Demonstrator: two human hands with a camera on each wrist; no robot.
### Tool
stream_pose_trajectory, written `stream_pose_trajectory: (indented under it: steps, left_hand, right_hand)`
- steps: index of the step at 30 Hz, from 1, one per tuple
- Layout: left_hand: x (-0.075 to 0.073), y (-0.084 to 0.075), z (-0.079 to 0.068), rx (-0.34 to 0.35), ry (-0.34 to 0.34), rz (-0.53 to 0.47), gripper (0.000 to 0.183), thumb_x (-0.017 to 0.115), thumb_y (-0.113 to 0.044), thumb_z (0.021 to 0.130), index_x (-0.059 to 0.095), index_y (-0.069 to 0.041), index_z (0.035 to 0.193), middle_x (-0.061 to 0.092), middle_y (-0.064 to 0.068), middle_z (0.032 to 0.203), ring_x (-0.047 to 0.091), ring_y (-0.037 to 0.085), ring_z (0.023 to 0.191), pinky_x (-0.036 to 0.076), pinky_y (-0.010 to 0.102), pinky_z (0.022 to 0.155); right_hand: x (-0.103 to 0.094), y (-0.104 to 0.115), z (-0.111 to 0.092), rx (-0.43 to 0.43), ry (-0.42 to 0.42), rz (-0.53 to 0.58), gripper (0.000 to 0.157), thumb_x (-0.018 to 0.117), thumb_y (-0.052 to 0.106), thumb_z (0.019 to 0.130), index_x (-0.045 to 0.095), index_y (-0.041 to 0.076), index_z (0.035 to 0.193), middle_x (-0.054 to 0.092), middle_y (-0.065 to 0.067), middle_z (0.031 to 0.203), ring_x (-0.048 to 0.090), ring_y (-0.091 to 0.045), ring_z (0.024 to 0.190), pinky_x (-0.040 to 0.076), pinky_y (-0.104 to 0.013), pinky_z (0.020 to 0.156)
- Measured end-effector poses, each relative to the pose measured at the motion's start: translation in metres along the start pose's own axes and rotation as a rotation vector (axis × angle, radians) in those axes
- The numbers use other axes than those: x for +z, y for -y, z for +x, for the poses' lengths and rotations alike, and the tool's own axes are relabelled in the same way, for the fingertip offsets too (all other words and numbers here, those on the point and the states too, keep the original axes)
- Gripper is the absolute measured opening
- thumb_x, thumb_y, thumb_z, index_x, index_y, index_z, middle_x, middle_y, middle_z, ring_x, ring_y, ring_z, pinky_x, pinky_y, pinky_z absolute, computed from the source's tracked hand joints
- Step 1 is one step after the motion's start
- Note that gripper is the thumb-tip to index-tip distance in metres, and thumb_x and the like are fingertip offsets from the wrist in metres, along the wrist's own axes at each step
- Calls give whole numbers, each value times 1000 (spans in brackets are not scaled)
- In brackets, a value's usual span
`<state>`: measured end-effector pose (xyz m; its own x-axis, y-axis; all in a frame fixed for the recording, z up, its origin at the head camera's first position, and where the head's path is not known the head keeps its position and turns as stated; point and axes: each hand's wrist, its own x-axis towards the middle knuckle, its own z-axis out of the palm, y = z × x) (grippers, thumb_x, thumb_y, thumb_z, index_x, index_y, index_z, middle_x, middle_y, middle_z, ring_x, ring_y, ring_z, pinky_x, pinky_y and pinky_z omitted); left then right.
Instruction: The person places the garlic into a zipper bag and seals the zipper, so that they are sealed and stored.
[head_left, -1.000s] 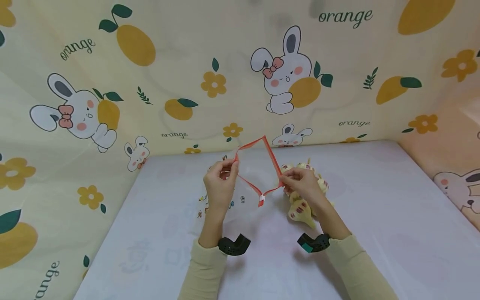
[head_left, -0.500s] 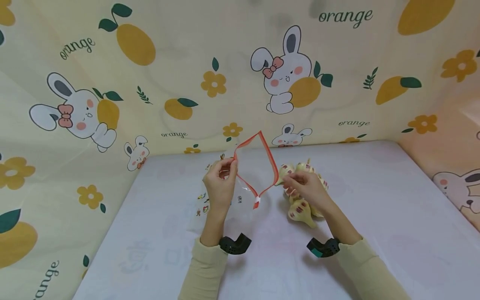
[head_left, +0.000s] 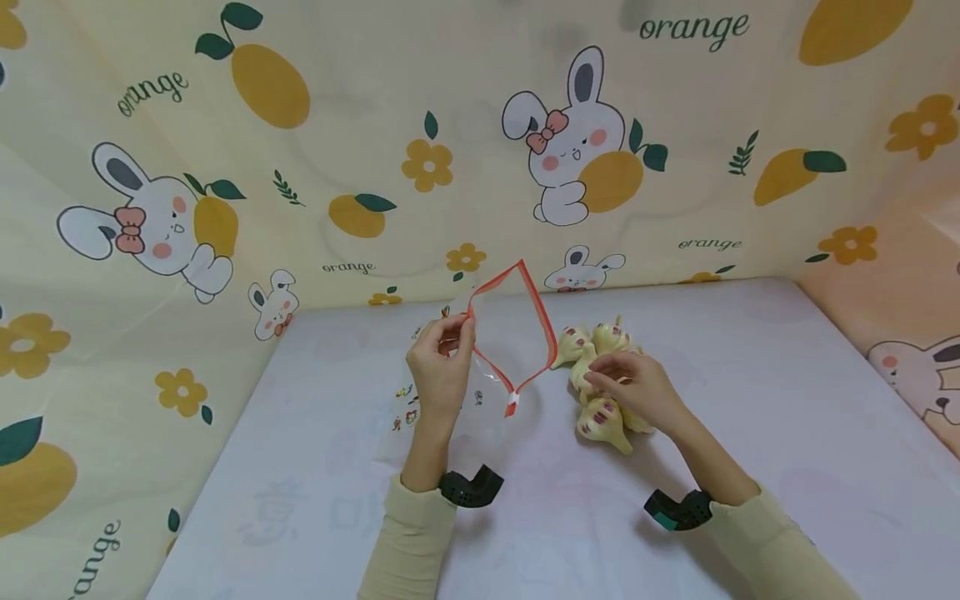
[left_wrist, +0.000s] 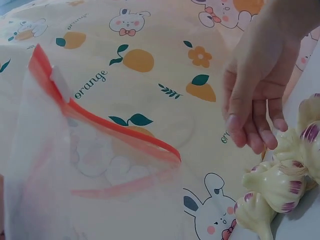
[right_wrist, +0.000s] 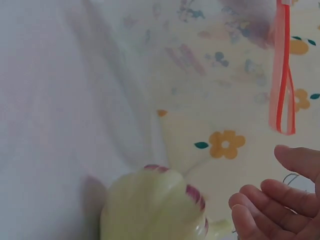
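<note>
My left hand (head_left: pixel 442 362) pinches the rim of a clear zip bag (head_left: pixel 542 308) printed with small cartoon figures. The bag's red-edged mouth gapes in a diamond shape, and a red-and-white slider hangs at its near corner. In the left wrist view, the bag (left_wrist: pixel 125 127) fills the lower left. Several garlic bulbs (head_left: pixel 602 419), pale with purple streaks, lie in a cluster right of the bag. Over them hovers my right hand (head_left: pixel 645 387), fingers relaxed and holding nothing. One bulb (right_wrist: pixel 152 210) appears close up beside the right hand (right_wrist: pixel 280 210) in the right wrist view.
A white-covered table (head_left: pixel 750 433) spreads beneath both hands. Behind it and at its sides hangs a cream cloth (head_left: pixel 465 75) with rabbits and oranges. Each wrist wears a black camera, such as the right one (head_left: pixel 678 508).
My right hand has let go of the bag's rim and moved right, over the garlic bulbs. The left hand keeps its hold, and the bag's mouth stays spread.
</note>
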<state>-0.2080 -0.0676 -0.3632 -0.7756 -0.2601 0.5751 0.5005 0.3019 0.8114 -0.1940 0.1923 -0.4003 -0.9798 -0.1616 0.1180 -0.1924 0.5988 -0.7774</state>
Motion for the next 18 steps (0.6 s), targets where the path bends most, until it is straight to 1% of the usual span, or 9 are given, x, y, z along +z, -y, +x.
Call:
stream_pose_trajectory:
  steps: [3,7,11,15,18]
  left_hand:
    - [0,-1,1,11,3,-1,18,67,-11,89,70,6,94,69,21,85,65,27,74,52,7,69]
    - [-1,0,2,10,11,-5,19,67,-11,89,70,6,95,69,21,86,66,28,75,52,7,70]
    - [-1,0,2,6,12,-3,18,67,-11,89,70,6,95,69,21,86,66,27,76,52,6,70]
    - [-1,1,1,4,13,-4,18,68,-11,89,70,7,94,68,21,86,65,25,75,53,7,69]
    - [-1,1,1,0,16,0,19,68,-11,89,70,6,94,68,21,86,65,24,75,53,7,69]
  right_hand:
    - [-3,-3,-5,-23,-42,-30,23,69,19,89,69,0,102,72,-16,98,57,6,77,52,-15,67]
    - [-9,-10,-11,-52,-90,-32,20,71,16,87,69,0,99,72,-17,95,55,12,75,53,-13,67]
    - [-14,-19,-16,-104,-140,-42,17,74,13,84,68,1,94,71,-15,87,54,12,71,53,-13,64]
    - [-20,-32,-19,-196,-181,-67,17,77,7,78,68,1,91,70,-10,79,54,13,70,52,-13,62]
    - [-26,-44,-23,-243,-183,-73,20,79,5,75,68,2,90,69,-10,80,55,12,73,52,-13,62]
